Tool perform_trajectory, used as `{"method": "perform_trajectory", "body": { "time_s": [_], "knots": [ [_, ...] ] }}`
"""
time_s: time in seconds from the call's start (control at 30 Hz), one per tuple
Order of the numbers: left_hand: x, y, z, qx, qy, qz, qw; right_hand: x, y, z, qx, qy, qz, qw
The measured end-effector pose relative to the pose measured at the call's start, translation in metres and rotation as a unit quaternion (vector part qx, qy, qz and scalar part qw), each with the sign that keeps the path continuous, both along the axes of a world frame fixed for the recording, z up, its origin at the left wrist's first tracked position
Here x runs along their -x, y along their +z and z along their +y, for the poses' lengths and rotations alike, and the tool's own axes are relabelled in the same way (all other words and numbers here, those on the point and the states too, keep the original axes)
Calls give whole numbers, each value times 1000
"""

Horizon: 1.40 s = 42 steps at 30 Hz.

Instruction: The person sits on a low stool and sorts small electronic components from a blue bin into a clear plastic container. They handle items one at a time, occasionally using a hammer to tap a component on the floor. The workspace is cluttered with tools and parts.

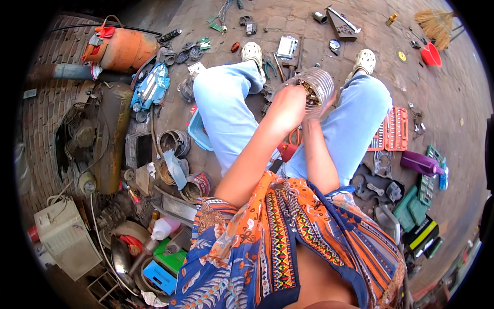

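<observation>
Above the ground between my knees is a clear ribbed plastic jar [326, 83], tilted, with small brass-coloured metal pieces [310, 92] inside. My right hand [322, 109] holds it from below and from the right side, partly hidden behind the plastic. My left hand [294, 97] is at the left side of the jar. Its fingers are hidden, so I cannot tell whether they are inside the jar or around it. Beyond the jar, a hammer [290, 69], a screwdriver [278, 66] and green-handled pliers [270, 68] lie on the brick ground.
On the left are an orange gas cylinder [129, 48], open cans [174, 141] and a light blue plastic basin [197, 130]. A red socket set case [395, 129] and a purple bottle [418, 164] lie to the right. Farther off are a metal tray [341, 27] and a straw broom [436, 25].
</observation>
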State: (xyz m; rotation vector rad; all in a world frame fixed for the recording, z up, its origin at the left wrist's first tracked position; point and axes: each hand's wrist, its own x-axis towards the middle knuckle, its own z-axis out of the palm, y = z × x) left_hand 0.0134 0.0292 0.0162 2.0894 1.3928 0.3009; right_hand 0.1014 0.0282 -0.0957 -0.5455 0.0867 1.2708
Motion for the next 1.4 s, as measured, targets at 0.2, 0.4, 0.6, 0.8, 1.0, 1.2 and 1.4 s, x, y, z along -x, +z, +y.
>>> {"method": "perform_trajectory", "body": {
  "time_s": [0.2, 0.4, 0.6, 0.8, 1.0, 1.2, 1.4],
  "knots": [
    [-7, -8, 8, 50, 24, 18, 998, 1, -1, 0, 34, 12, 23, 999],
    [-4, -52, 24, -40, 17, -64, 997, 4, -2, 2, 2, 37, 24, 999],
    [-8, -32, 25, -25, 50, -44, 997, 5, -7, 5, -11, 31, 29, 999],
    [-12, -37, 25, -56, 13, 11, 998, 6, 2, 3, -6, 47, 35, 998],
    [-15, -42, 31, 19, 24, 129, 991, 3, -4, 5, -19, 37, 31, 999],
    [-12, -34, 29, -21, 2, -93, 995, 5, -2, 5, 12, 59, 53, 997],
    [-6, 3, 17, -13, -11, -15, 1000, 4, -8, 3, 6, 58, 83, 995]
  ]
}}
